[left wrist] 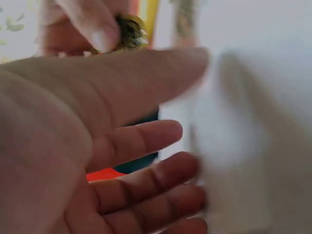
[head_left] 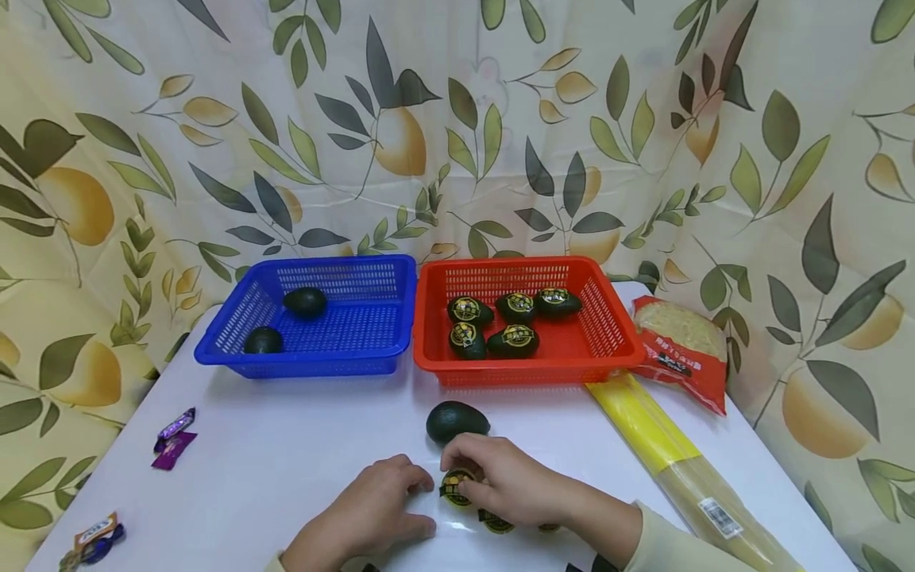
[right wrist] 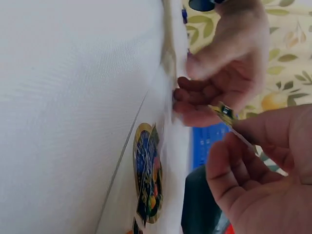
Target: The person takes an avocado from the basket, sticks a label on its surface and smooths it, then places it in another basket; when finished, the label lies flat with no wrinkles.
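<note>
My right hand [head_left: 468, 470] pinches a round gold-and-black sticker [head_left: 456, 487] between thumb and forefinger, just above a clear sticker sheet [head_left: 465, 531] on the white table [head_left: 286, 461]. The right wrist view shows that sticker [right wrist: 224, 113] edge-on, and another sticker [right wrist: 147, 176] lying on the sheet. My left hand [head_left: 415, 502] rests beside it with relaxed fingers touching the sheet's left edge and grips nothing. A dark, unlabelled egg-shaped item [head_left: 457, 421] lies on the table just beyond both hands.
A blue basket [head_left: 372, 356] at the back left holds two dark unlabelled items. The red basket [head_left: 615, 349] beside it holds several labelled ones. Two noodle packets [head_left: 672, 445] lie at the right. Wrapped sweets [head_left: 173, 438] lie near the left edge.
</note>
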`<state>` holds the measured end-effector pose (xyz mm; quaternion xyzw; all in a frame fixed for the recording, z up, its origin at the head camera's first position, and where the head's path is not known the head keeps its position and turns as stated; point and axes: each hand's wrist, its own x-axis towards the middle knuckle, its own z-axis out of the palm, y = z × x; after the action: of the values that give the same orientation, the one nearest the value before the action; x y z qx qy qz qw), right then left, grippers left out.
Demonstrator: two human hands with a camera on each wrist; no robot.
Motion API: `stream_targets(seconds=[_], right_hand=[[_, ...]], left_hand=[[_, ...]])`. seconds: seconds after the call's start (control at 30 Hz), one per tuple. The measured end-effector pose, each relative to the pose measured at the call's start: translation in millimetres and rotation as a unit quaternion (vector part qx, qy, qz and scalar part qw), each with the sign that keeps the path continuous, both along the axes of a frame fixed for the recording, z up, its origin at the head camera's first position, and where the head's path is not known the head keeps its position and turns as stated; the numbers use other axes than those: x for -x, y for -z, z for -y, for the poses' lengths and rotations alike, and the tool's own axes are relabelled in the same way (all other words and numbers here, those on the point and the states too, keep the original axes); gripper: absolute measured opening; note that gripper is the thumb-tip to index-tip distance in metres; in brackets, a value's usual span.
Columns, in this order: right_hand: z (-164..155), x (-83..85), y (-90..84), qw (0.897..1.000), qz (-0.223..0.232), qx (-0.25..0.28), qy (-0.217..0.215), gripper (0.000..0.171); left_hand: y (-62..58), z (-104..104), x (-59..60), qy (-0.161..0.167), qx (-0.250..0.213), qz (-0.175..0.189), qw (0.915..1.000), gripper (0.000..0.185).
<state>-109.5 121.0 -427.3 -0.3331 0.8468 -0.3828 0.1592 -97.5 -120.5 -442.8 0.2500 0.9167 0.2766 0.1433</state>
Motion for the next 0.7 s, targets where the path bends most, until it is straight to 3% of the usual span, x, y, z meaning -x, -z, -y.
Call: stream_targets(seconds=[0.1, 0.2, 0.27, 0.53, 0.7], right_hand=[[-2, -1.1, -1.6, 0.999, 0.0, 0.027, 0.028, 0.024], [-4, -2.3, -5.3, 0.998, -0.005, 0.046, 0.044, 0.026], [-5, -2.7, -8.2, 0.997, -0.007, 0.051, 0.051, 0.026], [-8, 0.4, -10.3, 0.99, -0.019, 0.076, 0.115, 0.025], [-11, 5.5, -8.7, 0.983, -0.014, 0.122, 0.139, 0.02]], left_hand=[[-4.5, -2, -1.3, -0.014, -0.073, 0.027, 0.9969, 0.033], [-7.0, -6, -2.2, -0.025, -0.15, 0.04, 0.9876, 0.024], [-7.8, -10, -2.5, -0.032, -0.176, 0.042, 0.983, 0.021], [-10.8, -15, -2.8, -0.098, -0.214, 0.01, 0.9719, 0.016], [-17.1, -16, 4.3, -0.128, -0.226, 0.018, 0.9655, 0.018]])
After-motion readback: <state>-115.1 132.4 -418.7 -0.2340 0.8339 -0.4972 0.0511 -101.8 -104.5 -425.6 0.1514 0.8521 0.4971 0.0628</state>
